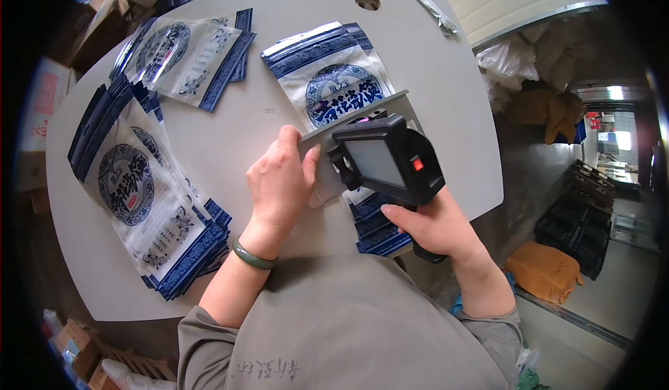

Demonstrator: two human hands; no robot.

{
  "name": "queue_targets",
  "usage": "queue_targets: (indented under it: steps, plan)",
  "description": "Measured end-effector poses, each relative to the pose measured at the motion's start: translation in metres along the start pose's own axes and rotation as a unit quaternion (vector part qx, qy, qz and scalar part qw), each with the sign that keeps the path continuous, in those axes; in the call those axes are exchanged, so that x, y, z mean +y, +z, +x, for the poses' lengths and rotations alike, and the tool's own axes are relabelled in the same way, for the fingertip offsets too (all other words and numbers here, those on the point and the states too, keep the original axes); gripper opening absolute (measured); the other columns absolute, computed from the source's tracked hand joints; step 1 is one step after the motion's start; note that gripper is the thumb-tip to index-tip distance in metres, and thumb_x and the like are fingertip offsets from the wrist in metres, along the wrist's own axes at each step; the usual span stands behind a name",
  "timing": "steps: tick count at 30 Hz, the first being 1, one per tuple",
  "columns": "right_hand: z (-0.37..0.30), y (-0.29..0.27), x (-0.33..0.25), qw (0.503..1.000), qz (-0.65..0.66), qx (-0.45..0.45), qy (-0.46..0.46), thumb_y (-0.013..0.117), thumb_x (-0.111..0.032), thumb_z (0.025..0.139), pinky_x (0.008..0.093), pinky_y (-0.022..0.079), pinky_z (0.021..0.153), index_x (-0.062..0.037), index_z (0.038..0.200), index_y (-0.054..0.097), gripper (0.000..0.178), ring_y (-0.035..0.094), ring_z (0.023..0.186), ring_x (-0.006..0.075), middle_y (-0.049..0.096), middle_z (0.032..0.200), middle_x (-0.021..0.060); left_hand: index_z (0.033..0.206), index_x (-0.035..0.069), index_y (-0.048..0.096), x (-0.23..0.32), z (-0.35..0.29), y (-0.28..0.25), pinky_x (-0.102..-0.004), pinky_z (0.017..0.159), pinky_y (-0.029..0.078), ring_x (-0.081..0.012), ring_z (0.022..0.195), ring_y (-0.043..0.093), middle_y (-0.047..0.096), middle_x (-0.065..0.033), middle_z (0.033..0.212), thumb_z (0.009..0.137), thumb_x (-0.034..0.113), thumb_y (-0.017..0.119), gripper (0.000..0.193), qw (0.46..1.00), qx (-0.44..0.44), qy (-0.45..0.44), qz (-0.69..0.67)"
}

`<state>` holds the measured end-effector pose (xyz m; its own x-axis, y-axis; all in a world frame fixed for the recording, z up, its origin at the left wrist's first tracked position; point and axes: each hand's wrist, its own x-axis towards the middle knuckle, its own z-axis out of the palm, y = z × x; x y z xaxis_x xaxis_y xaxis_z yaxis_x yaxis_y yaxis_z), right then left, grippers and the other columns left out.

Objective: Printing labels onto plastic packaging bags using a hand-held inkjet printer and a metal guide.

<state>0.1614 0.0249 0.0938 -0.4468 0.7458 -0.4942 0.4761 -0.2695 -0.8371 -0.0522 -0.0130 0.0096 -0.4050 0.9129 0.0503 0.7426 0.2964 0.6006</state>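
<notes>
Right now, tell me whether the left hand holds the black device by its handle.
No, the right hand holds the black device, while the left hand is at the edge of the plate.

The left forearm [235, 287] angles forward and inward; the left grip [277, 188] points ahead, thumb apart from index finger — the right forearm [482, 278] slants inward, right grip [440, 228] curled, thumb stretched leftward.

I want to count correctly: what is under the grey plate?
The grey plate lies over stacked blue-and-white bags; their upper and lower ends show. Their middle is covered, so anything else there cannot be seen.
</notes>
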Motion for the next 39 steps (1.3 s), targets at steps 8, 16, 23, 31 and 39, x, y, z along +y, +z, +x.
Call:
queue_targets:
  steps: [8, 16, 23, 31, 39]
  plan:
    - [0.01, 0.007, -0.008, 0.983, -0.162, -0.001, 0.082, 0.067, -0.016, 0.082, 0.0342, 0.049, 0.073, 0.0001, 0.106, 0.062, 0.029, 0.061, 0.076, 0.0194, 0.068, 0.085, 0.0126, 0.094, 0.007, 0.051, -0.003, -0.001, 0.002, -0.0404, 0.063, 0.05, -0.0329, 0.074, 0.065, 0.066, -0.0114, 0.082, 0.084, 0.023, 0.069, 0.026, 1.0, 0.005, 0.007, -0.004]
    - [0.027, -0.035, -0.003, 0.983, -0.081, 0.109, 0.126, 0.068, -0.011, 0.085, 0.0259, 0.048, 0.052, -0.0002, 0.095, 0.06, 0.017, 0.057, 0.055, 0.0117, 0.059, 0.068, 0.0041, 0.093, 0.008, 0.051, -0.003, 0.0, -0.001, -0.0399, 0.064, 0.05, -0.0323, 0.074, 0.065, 0.066, -0.0108, 0.081, 0.084, 0.022, 0.069, 0.025, 1.0, -0.003, -0.005, -0.015]
    - [0.035, -0.067, 0.029, 0.976, 0.076, 0.191, -0.072, 0.065, -0.015, 0.087, 0.0288, 0.053, 0.07, 0.0016, 0.107, 0.062, 0.026, 0.065, 0.073, 0.0142, 0.065, 0.089, 0.0087, 0.095, 0.008, 0.054, -0.001, -0.002, -0.001, -0.04, 0.063, 0.05, -0.0325, 0.074, 0.065, 0.066, -0.011, 0.081, 0.085, 0.022, 0.068, 0.023, 0.999, 0.016, 0.001, -0.047]
    - [0.061, -0.069, 0.053, 0.943, 0.241, 0.127, -0.191, 0.058, -0.027, 0.09, 0.0386, 0.045, 0.096, 0.0053, 0.119, 0.057, 0.044, 0.064, 0.101, 0.0274, 0.067, 0.104, 0.0159, 0.092, 0.007, 0.058, -0.002, 0.005, -0.001, -0.0312, 0.056, 0.045, -0.0184, 0.057, 0.056, 0.058, -0.0056, 0.065, 0.087, 0.018, 0.067, 0.015, 0.967, -0.032, -0.064, -0.243]
    - [0.079, -0.077, 0.084, 0.865, 0.43, 0.165, -0.2, 0.055, -0.034, 0.093, 0.0374, 0.049, 0.093, 0.0023, 0.127, 0.052, 0.05, 0.063, 0.106, 0.025, 0.065, 0.086, 0.007, 0.091, 0.005, 0.061, 0.001, 0.025, -0.003, -0.0352, 0.06, 0.048, -0.0247, 0.062, 0.063, 0.063, -0.0105, 0.065, 0.089, 0.046, 0.065, 0.042, 0.984, -0.006, -0.096, -0.152]
